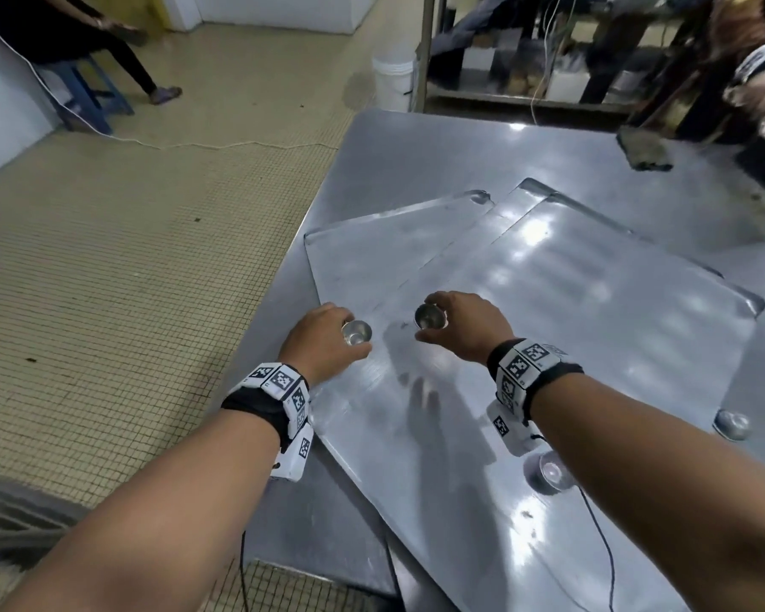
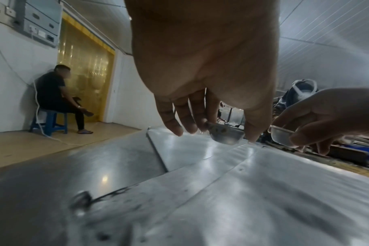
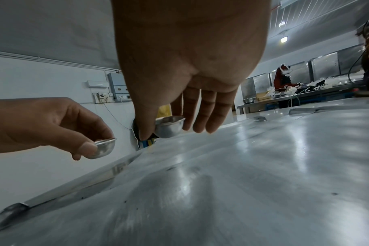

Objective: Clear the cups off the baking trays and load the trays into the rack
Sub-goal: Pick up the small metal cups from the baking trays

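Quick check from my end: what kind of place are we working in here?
Most likely a commercial bakery or food-production kitchen: a large stainless steel table carrying overlapping baking trays, small metal cups, and steel counters with a metal bowl in the background.

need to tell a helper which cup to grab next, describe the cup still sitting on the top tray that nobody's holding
Start at the steel table and the top baking tray of the overlapping stack. Follow its near edge under the right forearm: a small metal cup stands there upright. Unlike the cups pinched in the left hand and right hand, nothing touches it.
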The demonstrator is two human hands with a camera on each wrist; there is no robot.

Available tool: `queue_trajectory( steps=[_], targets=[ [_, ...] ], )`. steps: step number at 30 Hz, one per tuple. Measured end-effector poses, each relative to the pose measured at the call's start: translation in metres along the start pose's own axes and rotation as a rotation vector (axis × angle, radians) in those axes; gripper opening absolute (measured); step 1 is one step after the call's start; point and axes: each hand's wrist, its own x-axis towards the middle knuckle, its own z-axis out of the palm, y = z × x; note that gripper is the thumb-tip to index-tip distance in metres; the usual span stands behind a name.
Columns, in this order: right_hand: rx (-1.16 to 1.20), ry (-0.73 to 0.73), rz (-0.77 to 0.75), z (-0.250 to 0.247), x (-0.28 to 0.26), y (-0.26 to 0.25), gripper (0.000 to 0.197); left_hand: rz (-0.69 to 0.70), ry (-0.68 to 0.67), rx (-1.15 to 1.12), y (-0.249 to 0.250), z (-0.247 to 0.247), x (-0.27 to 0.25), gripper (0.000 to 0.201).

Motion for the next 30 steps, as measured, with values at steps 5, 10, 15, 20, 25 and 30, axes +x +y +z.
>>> queue_trajectory(
  steps=[5, 10, 15, 20, 25, 30],
  targets=[
    [-0.025, -0.004, -0.004, -0.028, -0.046, 0.028, 0.037, 0.065, -0.003, -0.007, 0.044, 0.008, -0.021, 0.042],
    [-0.035, 0.028, 0.008, -0.056, -0.095, 0.063, 0.033, 0.121, -0.022, -0.033, 0.099, 0.031, -0.047, 0.045],
    [-0.032, 0.038, 0.038, -0.07, -0.143, 0.103, 0.029, 0.18, -0.053, -0.042, 0.148, 0.058, -0.074, 0.046],
    [-0.042, 0.024, 0.071, -0.072, -0.182, 0.136, 0.032, 0.206, -0.088, -0.045, 0.177, 0.085, -0.096, 0.05],
    [-0.036, -0.008, 0.092, -0.066, -0.211, 0.16, 0.04, 0.229, -0.108, -0.038, 0.2, 0.106, -0.115, 0.05],
    [-0.021, -0.04, 0.102, -0.051, -0.225, 0.177, 0.048, 0.237, -0.137, -0.027, 0.213, 0.124, -0.125, 0.05]
  ],
)
